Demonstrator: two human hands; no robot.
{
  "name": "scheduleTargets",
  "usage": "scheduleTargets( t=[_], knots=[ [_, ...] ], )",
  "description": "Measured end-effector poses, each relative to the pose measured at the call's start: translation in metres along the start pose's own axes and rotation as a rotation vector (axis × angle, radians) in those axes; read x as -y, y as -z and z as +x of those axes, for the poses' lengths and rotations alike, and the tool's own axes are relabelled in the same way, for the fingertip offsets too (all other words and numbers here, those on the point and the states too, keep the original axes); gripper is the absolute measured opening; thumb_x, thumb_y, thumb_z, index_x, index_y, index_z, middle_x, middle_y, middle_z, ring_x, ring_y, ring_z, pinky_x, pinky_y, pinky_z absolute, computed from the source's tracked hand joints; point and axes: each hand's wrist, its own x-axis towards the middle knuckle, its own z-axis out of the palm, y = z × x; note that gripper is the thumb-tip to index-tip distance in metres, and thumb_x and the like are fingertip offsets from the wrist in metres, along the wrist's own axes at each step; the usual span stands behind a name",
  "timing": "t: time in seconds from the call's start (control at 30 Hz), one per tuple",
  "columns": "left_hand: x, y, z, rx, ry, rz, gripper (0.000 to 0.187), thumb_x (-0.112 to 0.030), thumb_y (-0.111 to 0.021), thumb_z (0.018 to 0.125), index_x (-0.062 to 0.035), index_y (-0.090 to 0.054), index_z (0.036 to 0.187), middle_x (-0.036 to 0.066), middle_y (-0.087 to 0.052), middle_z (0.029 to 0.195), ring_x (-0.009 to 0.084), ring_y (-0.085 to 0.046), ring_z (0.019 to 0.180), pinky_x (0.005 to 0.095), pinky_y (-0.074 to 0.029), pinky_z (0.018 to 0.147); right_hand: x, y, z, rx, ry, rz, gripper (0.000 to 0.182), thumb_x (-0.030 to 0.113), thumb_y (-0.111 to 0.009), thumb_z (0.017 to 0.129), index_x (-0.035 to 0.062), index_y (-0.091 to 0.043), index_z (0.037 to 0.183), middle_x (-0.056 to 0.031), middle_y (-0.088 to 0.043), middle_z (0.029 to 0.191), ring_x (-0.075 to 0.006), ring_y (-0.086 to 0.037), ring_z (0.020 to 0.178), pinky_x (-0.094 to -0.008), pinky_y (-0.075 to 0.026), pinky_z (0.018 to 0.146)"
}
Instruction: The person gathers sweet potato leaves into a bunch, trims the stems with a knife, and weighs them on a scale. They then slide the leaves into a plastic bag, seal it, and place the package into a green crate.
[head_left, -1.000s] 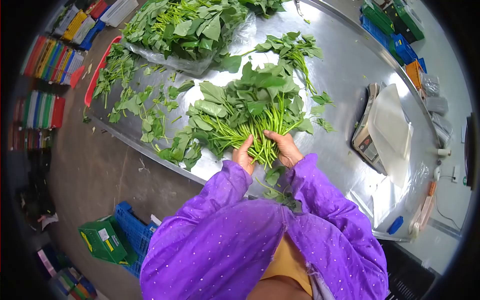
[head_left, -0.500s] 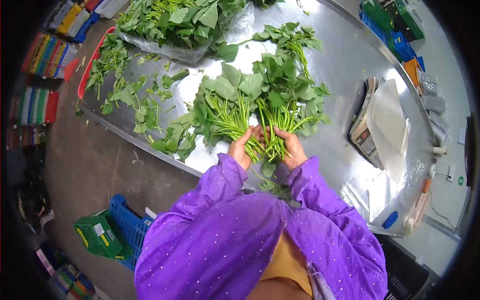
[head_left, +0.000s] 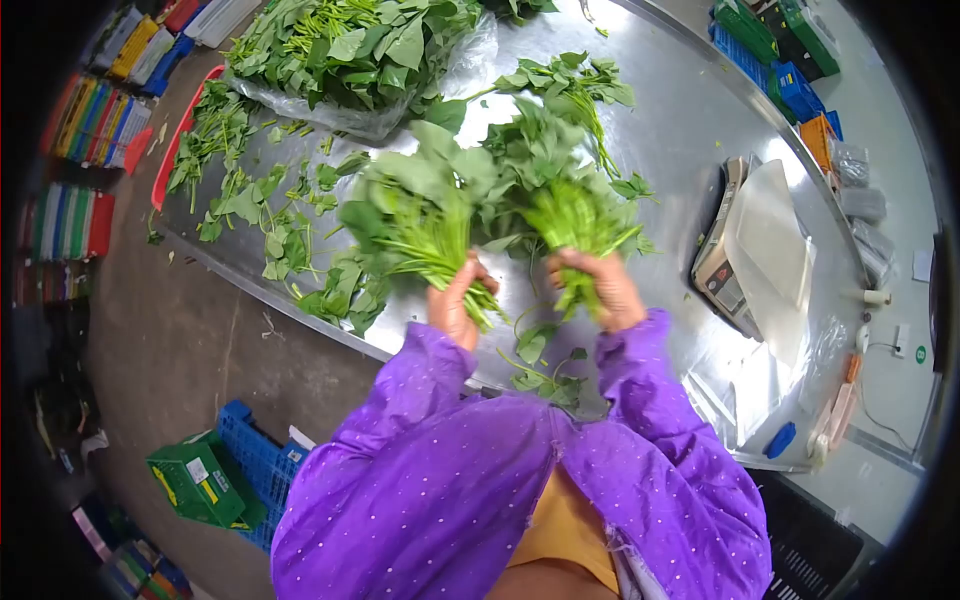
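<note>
My left hand [head_left: 459, 303] is closed around the stems of one bunch of leafy greens [head_left: 432, 232], whose leaves point away from me. A second bunch of leafy greens [head_left: 577, 215] is gripped by its stems in my right hand [head_left: 603, 287]. The two bunches are held apart at the stems, while their leaves come close together at the far end. Both bunches are slightly smeared by motion. Below and between my hands, a few loose leafy sprigs [head_left: 545, 375] lie at the near edge of the metal table [head_left: 680, 110].
A large pile of greens [head_left: 370, 50] sits on clear plastic at the back left. Loose sprigs [head_left: 285, 235] are scattered along the left edge by a red tray [head_left: 180, 140]. To the right stands a scale [head_left: 728, 270] under a plastic sheet. Crates [head_left: 205, 480] are on the floor.
My hands have moved apart, left hand to the left and right hand to the right, each carrying its bunch. The stems that were close together are now separated.
</note>
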Motion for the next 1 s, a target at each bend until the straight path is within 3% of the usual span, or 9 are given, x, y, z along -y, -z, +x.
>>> scheduleTargets(
  t=[0.1,0.13,0.17,0.27,0.33,0.57,0.83,0.87,1.0],
  knots=[
    [-0.035,-0.001,0.0,-0.07,-0.226,0.011,0.02,-0.016,-0.055,0.087,-0.0034,-0.052,0.103,0.003,-0.053,0.076,0.015,-0.053,0.068,0.0324,-0.048,0.065,0.035,0.053,0.021,0.26,0.047,0.086,0.029,0.008,-0.061,0.079,-0.0038,-0.051,0.104,-0.0127,-0.06,0.082,-0.017,-0.057,0.062,-0.0275,-0.048,0.052],
    [-0.035,0.003,0.01,-0.128,-0.213,-0.005,0.021,-0.016,-0.053,0.088,-0.0038,-0.052,0.106,0.002,-0.052,0.077,0.0142,-0.051,0.069,0.0325,-0.046,0.067,0.024,0.082,0.057,0.021,0.032,-0.405,0.027,0.008,-0.06,0.08,-0.0044,-0.052,0.102,-0.0123,-0.059,0.082,-0.0158,-0.057,0.06,-0.0262,-0.046,0.049],
    [-0.04,0.003,0.014,-0.148,-0.196,-0.023,0.022,-0.016,-0.052,0.089,-0.0051,-0.052,0.108,0.001,-0.052,0.077,0.013,-0.049,0.068,0.0316,-0.046,0.066,0.041,0.071,0.049,-0.087,0.221,-0.441,0.021,0.009,-0.06,0.08,-0.0037,-0.054,0.096,-0.0102,-0.06,0.076,-0.0143,-0.056,0.057,-0.0249,-0.045,0.046],
    [-0.053,-0.001,0.011,-0.109,-0.218,-0.133,0.024,-0.015,-0.058,0.085,-0.0045,-0.055,0.107,0.002,-0.054,0.074,0.013,-0.053,0.065,0.0297,-0.047,0.062,0.11,0.047,0.032,0.03,0.091,-0.331,0.014,0.006,-0.058,0.079,-0.002,-0.056,0.09,-0.0085,-0.06,0.07,-0.0128,-0.055,0.053,-0.0241,-0.043,0.045],
    [-0.042,-0.011,0.003,-0.122,-0.229,-0.044,0.024,-0.015,-0.054,0.088,-0.005,-0.053,0.109,0.002,-0.053,0.077,0.0132,-0.052,0.067,0.03,-0.047,0.062,0.097,0.05,0.042,-0.061,0.075,-0.497,0.012,0.005,-0.058,0.08,-0.002,-0.056,0.089,-0.0089,-0.06,0.07,-0.0125,-0.053,0.05,-0.0239,-0.042,0.043],
    [0.0,-0.042,-0.005,-0.083,-0.073,-0.066,0.03,-0.012,-0.057,0.087,-0.0067,-0.049,0.115,0.005,-0.057,0.086,0.0161,-0.055,0.078,0.0315,-0.049,0.07,0.057,0.026,0.037,-0.099,0.204,-0.374,0.014,0.004,-0.056,0.08,-0.0033,-0.056,0.091,-0.0098,-0.06,0.073,-0.0137,-0.055,0.053,-0.0249,-0.045,0.045],
    [0.054,-0.055,0.021,0.006,0.103,-0.103,0.033,-0.013,-0.059,0.086,-0.0091,-0.048,0.117,0.007,-0.059,0.107,0.0161,-0.057,0.09,0.0323,-0.048,0.076,-0.033,0.007,0.032,-0.253,0.403,-0.576,0.016,0.007,-0.058,0.079,-0.0043,-0.06,0.089,-0.0105,-0.064,0.08,-0.0139,-0.06,0.065,-0.028,-0.047,0.06],
    [0.059,-0.048,0.023,0.025,0.118,-0.111,0.033,-0.014,-0.057,0.086,-0.0093,-0.047,0.118,0.007,-0.058,0.108,0.0158,-0.056,0.091,0.0321,-0.048,0.077,-0.045,0.004,0.029,-0.261,0.507,-0.556,0.021,0.008,-0.058,0.079,-0.0056,-0.059,0.095,-0.0119,-0.065,0.083,-0.0142,-0.06,0.071,-0.0275,-0.047,0.065],
    [0.057,-0.031,0.022,0.135,0.214,-0.175,0.035,-0.017,-0.057,0.087,-0.006,-0.049,0.119,0.005,-0.058,0.11,0.0144,-0.055,0.094,0.0301,-0.045,0.082,-0.059,0.0,0.021,-0.216,0.287,-0.074,0.02,0.002,-0.059,0.079,-0.0033,-0.059,0.099,-0.0095,-0.064,0.091,-0.0152,-0.06,0.078,-0.0273,-0.048,0.069]
  ],
)
